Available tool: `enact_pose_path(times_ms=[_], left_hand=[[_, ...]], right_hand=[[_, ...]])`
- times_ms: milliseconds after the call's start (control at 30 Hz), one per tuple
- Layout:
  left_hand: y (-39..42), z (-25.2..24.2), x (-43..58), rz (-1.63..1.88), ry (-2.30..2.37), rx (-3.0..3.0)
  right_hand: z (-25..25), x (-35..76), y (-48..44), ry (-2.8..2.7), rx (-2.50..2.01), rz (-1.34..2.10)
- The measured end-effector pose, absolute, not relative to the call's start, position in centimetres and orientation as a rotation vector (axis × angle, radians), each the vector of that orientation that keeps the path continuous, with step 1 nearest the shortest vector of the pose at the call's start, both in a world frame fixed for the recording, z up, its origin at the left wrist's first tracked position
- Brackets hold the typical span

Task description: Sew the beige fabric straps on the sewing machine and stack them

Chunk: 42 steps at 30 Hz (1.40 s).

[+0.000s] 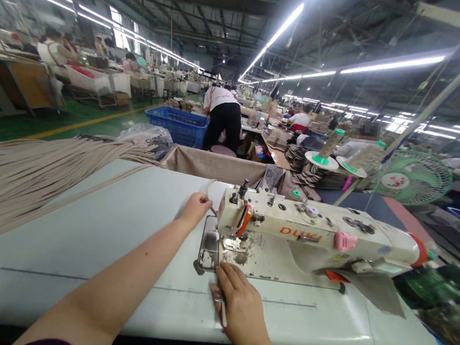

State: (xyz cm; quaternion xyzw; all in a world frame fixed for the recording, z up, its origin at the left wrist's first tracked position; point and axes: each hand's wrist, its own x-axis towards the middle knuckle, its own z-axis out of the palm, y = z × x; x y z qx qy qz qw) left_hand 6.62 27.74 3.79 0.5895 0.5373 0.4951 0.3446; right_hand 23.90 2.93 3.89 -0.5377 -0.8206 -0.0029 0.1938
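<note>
My left hand (196, 208) pinches a narrow beige fabric strip (210, 188) behind the sewing machine's head, its fingers closed. In front of the needle area, my right hand (242, 302) presses near the edge of the machine bed, fingers together. A strip end (224, 314) pokes out between its thumb and palm. The white sewing machine (274, 222) stands just right of both hands, with its presser foot (235, 243) between them. Whether one strip runs unbroken under the foot cannot be made out.
Long beige strips (51, 174) lie in a heap across the left of the pale table (121, 249). A cloth-lined bin (218, 165) and blue basket (181, 128) stand beyond. A green fan (412, 179) and thread spools (328, 150) are at right. A person (222, 111) bends ahead.
</note>
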Motion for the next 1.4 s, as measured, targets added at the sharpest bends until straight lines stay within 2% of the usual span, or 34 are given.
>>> enact_pose_path(times_ms=[200,500,867,1100,1400], left_hand=[[24.0,5.3,4.5,1.490,1.136,1.120],[15.8,5.8,0.5,1.419,1.022,0.978],[8.0,4.3,-2.2,1.168,1.220,1.177],[5.5,3.1,-2.9,1.122,1.326,1.243],[3.6,2.5,-3.6,1.035,1.283,1.202]], right_hand=[[3.7,23.9,3.0,-2.309,-1.507,-0.085],[4.2,23.9,3.1,-2.260,-1.484,-0.058],[5.6,21.2,2.4,-1.930,-1.605,0.434],[6.3,19.1,4.4,-1.823,-1.338,0.767],[5.7,16.8,5.6,-1.787,-1.401,1.083]])
